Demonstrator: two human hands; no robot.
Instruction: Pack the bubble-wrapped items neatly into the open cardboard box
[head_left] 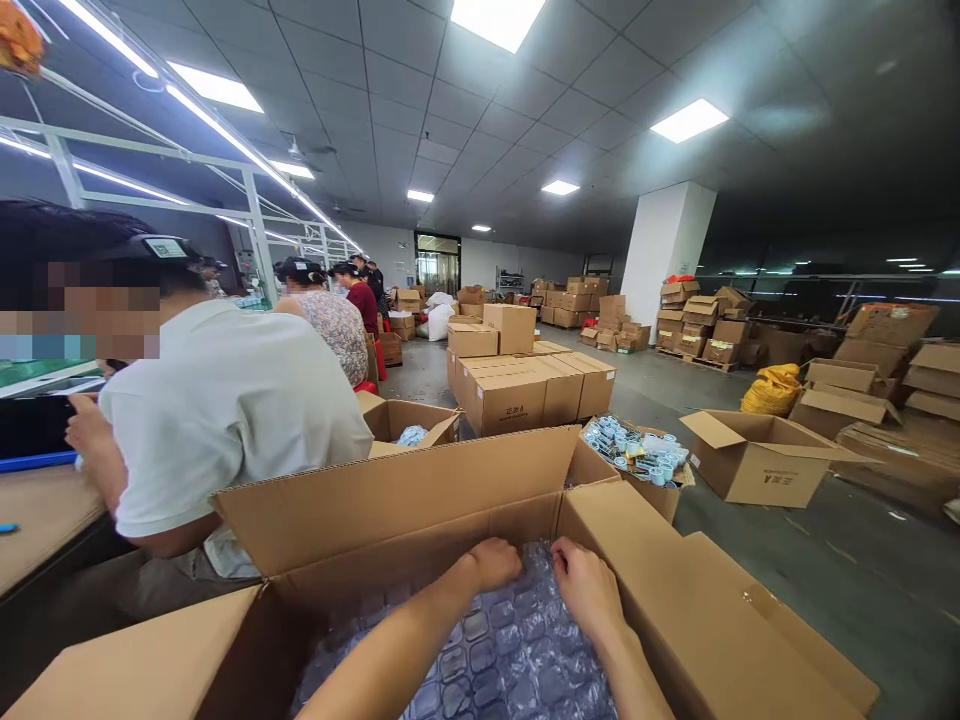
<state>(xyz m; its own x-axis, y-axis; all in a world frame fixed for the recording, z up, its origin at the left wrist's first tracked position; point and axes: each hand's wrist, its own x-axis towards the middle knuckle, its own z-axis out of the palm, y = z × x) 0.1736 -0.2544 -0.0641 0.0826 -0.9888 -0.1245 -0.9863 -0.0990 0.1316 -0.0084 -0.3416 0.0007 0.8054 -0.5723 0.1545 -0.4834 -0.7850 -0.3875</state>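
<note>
Both hands are down inside the big open cardboard box (pixel 420 520), pressing at the far edge of a sheet of bubble wrap (pixel 510 650) that lines or covers what is inside. The left hand (pixel 491 563) is curled with the fingers tucked down where the wrap meets the far wall of the box, and the right hand (pixel 585 590) sits just beside it, fingers also bent over the plastic; whether either one actually pinches the sheet or only pushes on it I cannot tell from here, since the fingertips are hidden behind the knuckles. The wrap fills the box floor from near edge to far wall, its air cells plump and unbroken. To do this bit well, I'd judge the thing is to work the edge down flat against the wall with spread fingers rather than nails, so no cells pop, and to keep the flaps folded out of the way. A person in a white shirt (pixel 225 410) sits close on the left at a workbench (pixel 37 520), and a smaller box of blue parts (pixel 637 455) stands just beyond the far flap.
</note>
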